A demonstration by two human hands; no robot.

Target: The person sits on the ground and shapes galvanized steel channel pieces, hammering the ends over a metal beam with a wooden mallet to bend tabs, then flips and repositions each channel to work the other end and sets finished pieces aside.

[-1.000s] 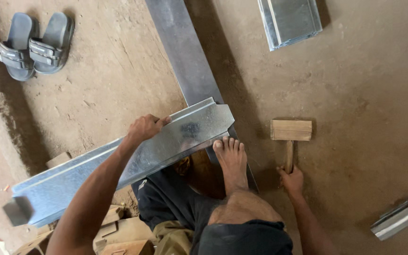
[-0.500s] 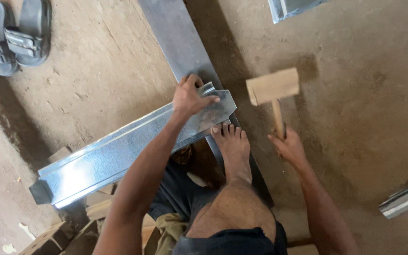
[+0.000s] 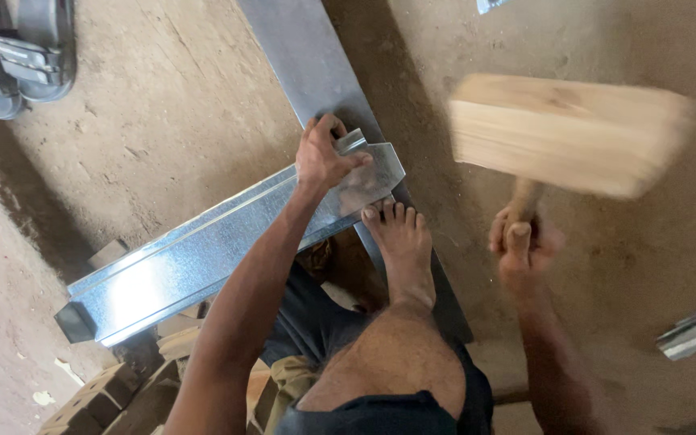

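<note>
The left hand grips the far end of the folded metal channel lying across a flat strip; the right hand holds a raised wooden mallet, no blow landed, hammering apparently still ahead.

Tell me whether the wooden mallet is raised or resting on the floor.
Raised. The right hand grips its handle, and the wooden mallet head hangs blurred in the air above the dirt floor, apart from the metal channel.
</note>
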